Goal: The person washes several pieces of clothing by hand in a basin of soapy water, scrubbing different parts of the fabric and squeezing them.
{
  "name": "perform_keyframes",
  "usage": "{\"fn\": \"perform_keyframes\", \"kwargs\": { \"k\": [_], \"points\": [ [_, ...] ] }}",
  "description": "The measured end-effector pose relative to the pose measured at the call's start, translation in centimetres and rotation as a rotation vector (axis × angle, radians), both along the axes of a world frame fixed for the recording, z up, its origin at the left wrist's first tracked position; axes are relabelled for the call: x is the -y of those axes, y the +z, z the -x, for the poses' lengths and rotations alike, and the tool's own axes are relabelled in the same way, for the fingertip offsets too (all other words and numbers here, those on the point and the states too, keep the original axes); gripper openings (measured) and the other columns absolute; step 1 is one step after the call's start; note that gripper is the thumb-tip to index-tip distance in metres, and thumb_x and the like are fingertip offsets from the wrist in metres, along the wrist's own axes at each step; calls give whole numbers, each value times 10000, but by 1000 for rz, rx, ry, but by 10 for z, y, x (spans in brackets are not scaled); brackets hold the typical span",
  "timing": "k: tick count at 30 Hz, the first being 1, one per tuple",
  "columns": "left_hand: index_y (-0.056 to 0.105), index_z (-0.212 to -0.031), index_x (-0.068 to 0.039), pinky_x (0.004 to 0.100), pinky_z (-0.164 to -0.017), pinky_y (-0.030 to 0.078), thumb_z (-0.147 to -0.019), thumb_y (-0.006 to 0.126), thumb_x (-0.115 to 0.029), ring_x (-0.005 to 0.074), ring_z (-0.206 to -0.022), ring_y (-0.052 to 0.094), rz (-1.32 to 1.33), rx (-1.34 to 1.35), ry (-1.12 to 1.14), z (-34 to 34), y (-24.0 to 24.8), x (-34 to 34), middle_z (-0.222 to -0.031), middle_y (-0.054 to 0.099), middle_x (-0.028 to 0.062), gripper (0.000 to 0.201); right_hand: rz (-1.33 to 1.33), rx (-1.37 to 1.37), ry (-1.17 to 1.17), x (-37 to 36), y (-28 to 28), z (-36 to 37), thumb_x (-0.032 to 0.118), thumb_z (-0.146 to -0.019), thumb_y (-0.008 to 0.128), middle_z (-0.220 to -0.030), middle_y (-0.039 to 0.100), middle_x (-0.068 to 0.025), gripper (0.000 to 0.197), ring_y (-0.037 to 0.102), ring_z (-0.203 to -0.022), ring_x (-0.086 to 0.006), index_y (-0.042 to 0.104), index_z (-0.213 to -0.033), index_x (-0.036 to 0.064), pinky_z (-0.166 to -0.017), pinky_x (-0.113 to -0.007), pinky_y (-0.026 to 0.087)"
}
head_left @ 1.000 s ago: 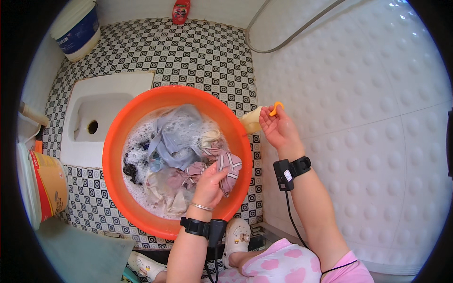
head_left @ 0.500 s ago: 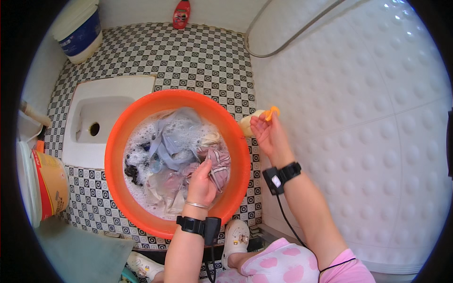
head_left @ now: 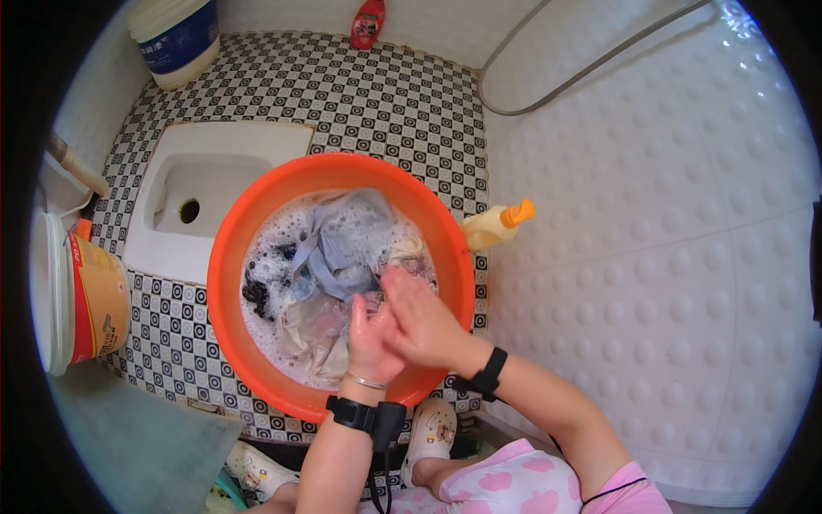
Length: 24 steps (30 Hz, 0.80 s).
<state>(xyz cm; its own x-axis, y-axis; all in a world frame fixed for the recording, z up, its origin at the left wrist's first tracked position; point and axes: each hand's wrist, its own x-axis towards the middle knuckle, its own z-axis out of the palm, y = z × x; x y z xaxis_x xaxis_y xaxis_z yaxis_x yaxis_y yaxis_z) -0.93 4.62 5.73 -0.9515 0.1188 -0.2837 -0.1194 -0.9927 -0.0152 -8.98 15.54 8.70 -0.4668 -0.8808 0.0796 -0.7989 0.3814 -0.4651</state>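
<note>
Over the orange basin [head_left: 224,343], my two hands are pressed together. My right hand [head_left: 425,319] is flat, fingers stretched out, and lies across my left hand [head_left: 374,344]. The left thumb stands up and apart; the right hand hides part of the other fingers. No held thing shows in either hand. Beneath them, wet clothes soak in sudsy water: a light blue garment [head_left: 330,257], a whitish cloth [head_left: 312,338], a small black piece [head_left: 256,295], and a pink striped cloth [head_left: 421,265] mostly hidden by my hands. Beside the basin's right rim is a cream pump bottle [head_left: 490,229] with an orange top.
A white squat toilet [head_left: 154,224] lies left of the basin on a black-and-white tiled floor [head_left: 377,111]. Buckets [head_left: 103,300] stand at the left, another bucket [head_left: 177,43] at the far left. A red bottle [head_left: 367,24] and a grey hose [head_left: 591,77] are at the back.
My right hand has left the pump bottle's top and moved left onto my left hand. The left hand has let go of the striped cloth. The whole view has shifted slightly.
</note>
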Motion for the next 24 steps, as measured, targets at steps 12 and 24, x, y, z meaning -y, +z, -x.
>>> {"fn": "perform_keyframes", "kwargs": {
  "k": [12,24],
  "points": [
    [292,-1439,-37,378,-1115,266,-910,203,-705,247,-1328,374,127,87,21,-13,11,12,-1470,350,108,856,72,66,188,20,20,-29,324,-889,507,-1362,461,-206,608,442,-1269,-332,378,-1380,-11,-1087,-484,282],
    [599,-848,-36,205,-531,373,-974,516,-207,51,-587,466,1124,-6,-330,-15,1,33,-666,541,-51,228,-52,672,-344,-23,16,64,244,-941,498,-576,579,-48,340,577,-589,-212,609,-688,46,-813,-369,471]
  ]
}}
